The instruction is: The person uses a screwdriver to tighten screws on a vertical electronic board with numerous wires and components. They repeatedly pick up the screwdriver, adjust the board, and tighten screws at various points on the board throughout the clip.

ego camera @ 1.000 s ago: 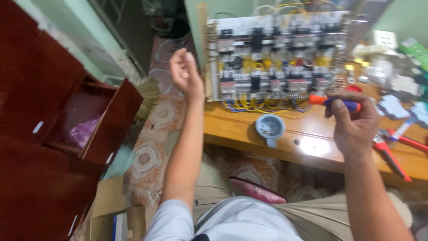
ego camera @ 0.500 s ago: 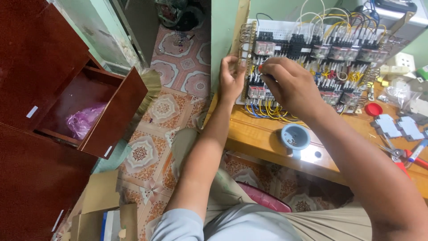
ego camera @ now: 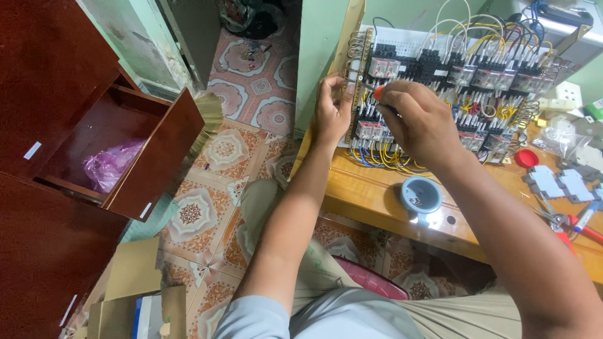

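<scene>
While the right hand is closed around a screwdriver whose orange handle end shows at its 10 o'clock, the tip reaches toward the left edge of the upright control panel, and the left hand curls its fingers against that edge, pinching something too small to tell. A slip looks like the main risk: the tip sits close to the left fingertips, so a twist that jumps off the screw could jab them or nick the yellow wires bunched at the panel's 6 o'clock. The panel only leans on the wooden bench, so hard pushing could tip it back. A small blue cup stands near the bench edge at 5 o'clock from the right hand, and an elbow could knock it off. At 9 o'clock an open red-brown drawer holds a purple plastic bag and carries small white rectangular labels. Flattened brown cardboard lies at 7 o'clock on the patterned floor
</scene>
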